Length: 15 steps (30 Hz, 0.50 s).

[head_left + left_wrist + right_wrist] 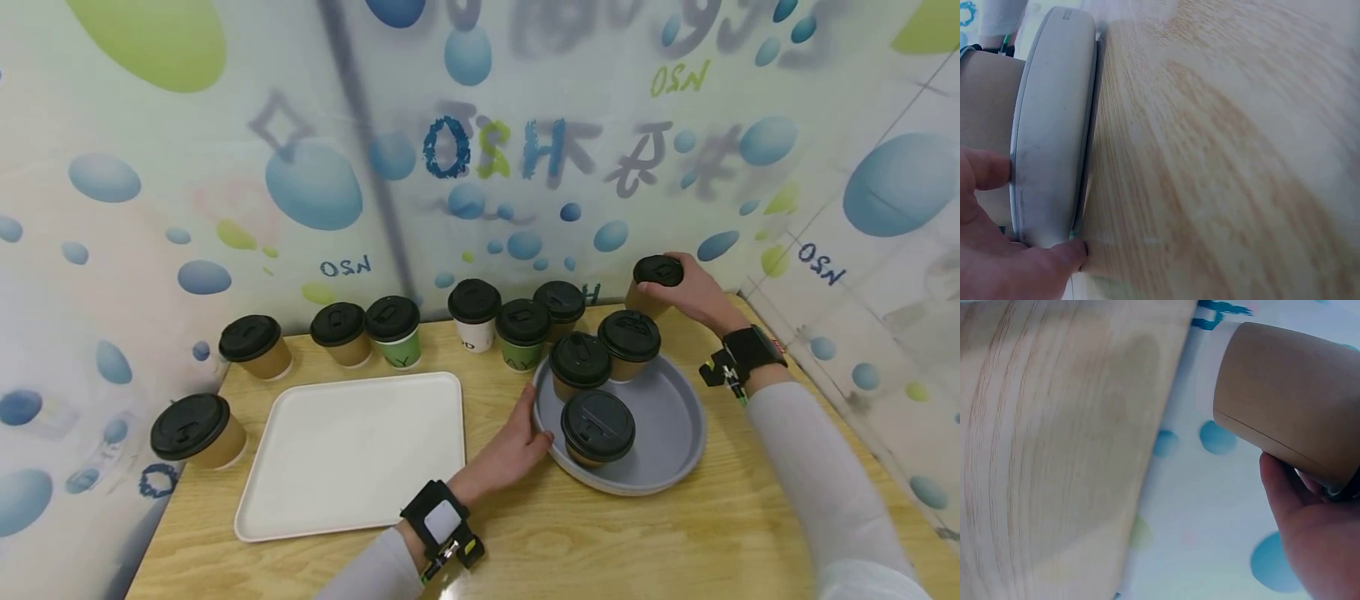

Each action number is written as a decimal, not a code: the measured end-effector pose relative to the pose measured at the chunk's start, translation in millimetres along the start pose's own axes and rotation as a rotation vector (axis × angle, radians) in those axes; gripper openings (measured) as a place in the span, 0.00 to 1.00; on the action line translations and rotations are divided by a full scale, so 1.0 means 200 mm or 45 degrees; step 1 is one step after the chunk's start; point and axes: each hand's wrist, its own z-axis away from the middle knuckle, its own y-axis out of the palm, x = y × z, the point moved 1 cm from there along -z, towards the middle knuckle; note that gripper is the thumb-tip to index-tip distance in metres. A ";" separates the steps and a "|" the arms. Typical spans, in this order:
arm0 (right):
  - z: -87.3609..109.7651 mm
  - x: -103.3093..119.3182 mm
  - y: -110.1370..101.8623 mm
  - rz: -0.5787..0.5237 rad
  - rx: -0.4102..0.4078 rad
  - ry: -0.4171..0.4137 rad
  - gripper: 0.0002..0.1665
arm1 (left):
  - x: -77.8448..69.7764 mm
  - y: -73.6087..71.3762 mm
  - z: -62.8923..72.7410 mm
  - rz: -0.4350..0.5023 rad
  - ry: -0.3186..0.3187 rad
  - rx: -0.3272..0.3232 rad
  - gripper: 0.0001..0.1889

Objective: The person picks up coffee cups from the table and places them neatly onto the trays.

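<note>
My right hand (pixel 701 293) grips a brown paper cup (pixel 1291 394) with a black lid. The cup is at the back right of the table, and the right wrist view shows its base above the table edge. On the near left side of a round grey tray (pixel 667 425), my left hand (pixel 512 450) pinches the rim, its digits on both sides of the wall in the left wrist view. Three black-lidded cups stand in that tray: a front cup (pixel 597 427), a middle cup (pixel 580 362) and a back cup (pixel 629 337).
A white rectangular tray (pixel 360 458) lies to the left. Behind the trays stand a white cup (pixel 474 333), a green cup (pixel 522 354), another green cup (pixel 399 350) and several brown cups (pixel 268 360). A patterned wall sheet (pixel 525 225) borders the table's back.
</note>
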 end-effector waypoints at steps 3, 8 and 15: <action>0.06 0.00 -0.04 -0.032 -0.059 -0.006 0.60 | 0.00 0.00 0.00 0.006 0.002 0.001 0.39; 0.15 0.00 -0.10 -0.049 -0.146 -0.039 0.59 | 0.00 0.01 0.00 0.006 0.002 -0.016 0.39; 0.28 0.01 -0.14 -0.093 -0.224 -0.058 0.55 | 0.00 0.01 0.00 0.022 0.005 -0.022 0.39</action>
